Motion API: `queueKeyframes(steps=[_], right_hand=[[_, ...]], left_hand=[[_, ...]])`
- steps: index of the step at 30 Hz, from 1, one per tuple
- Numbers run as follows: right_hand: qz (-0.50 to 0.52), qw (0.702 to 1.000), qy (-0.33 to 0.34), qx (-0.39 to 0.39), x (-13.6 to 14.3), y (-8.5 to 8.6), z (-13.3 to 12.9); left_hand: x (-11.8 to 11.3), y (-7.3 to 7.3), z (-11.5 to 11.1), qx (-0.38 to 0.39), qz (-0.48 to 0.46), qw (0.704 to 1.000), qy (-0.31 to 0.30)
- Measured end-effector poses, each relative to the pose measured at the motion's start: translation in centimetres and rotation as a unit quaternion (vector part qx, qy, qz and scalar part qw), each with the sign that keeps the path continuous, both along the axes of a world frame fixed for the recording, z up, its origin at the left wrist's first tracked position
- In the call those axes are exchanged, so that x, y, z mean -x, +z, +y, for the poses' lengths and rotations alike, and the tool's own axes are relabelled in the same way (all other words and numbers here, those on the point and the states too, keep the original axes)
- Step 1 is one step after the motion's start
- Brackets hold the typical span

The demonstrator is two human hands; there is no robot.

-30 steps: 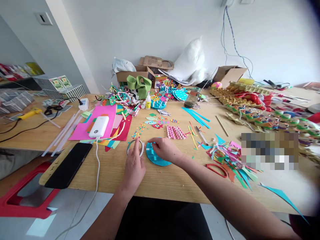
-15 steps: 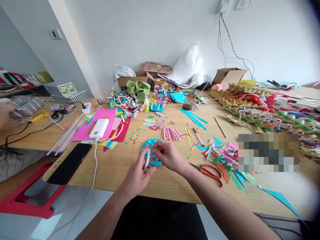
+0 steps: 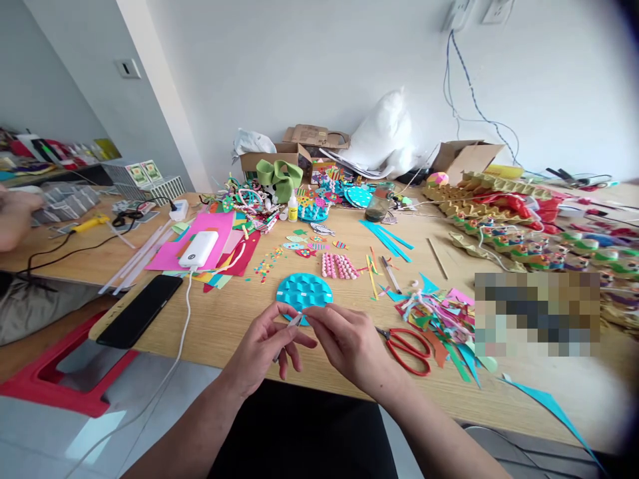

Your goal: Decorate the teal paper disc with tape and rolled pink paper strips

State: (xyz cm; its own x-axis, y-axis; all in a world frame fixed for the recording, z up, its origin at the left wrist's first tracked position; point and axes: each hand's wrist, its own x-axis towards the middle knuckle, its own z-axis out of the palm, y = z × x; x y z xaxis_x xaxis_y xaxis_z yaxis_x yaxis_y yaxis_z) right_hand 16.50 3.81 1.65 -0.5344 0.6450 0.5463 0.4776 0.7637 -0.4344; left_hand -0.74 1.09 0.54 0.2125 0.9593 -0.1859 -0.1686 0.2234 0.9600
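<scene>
My left hand (image 3: pixel 264 342) is closed on a narrow white strip (image 3: pixel 295 320), which looks like tape, gripped between thumb and forefinger. At the strip's upper end, the fingertips of my right hand (image 3: pixel 347 332) pinch together; whether they hold the strip itself or a small piece of it cannot be made out. Just beyond both hands lies a round blue disc (image 3: pixel 287 291) with raised wavy blue pieces and small white patches on it. My fingers cover part of its near edge. Red-handled scissors (image 3: pixel 407 349) rest to the right of my right hand.
Paper scraps (image 3: pixel 439 313) are heaped at the right, near a pen (image 3: pixel 391 274). Pink-and-white beads (image 3: pixel 338 266) and paper fish (image 3: pixel 318 247) lie behind the disc. A phone (image 3: pixel 142 311) and a corded power bank (image 3: pixel 200 249) are leftward. Another person's hand (image 3: pixel 17 216) shows far left.
Both hands have drawn back toward the table's near edge, uncovering most of the blue disc. The strip has come nearer with them and the view has shifted slightly.
</scene>
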Motion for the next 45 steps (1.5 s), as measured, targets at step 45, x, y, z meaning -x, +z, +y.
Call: queueKeyframes(steps=[45], right_hand=[[-0.06,0.928,0.0,0.368,-2.8,-1.0,-2.6]], left_hand=[[-1.1,-0.2,-0.2,0.049,0.042,0.998,0.026]])
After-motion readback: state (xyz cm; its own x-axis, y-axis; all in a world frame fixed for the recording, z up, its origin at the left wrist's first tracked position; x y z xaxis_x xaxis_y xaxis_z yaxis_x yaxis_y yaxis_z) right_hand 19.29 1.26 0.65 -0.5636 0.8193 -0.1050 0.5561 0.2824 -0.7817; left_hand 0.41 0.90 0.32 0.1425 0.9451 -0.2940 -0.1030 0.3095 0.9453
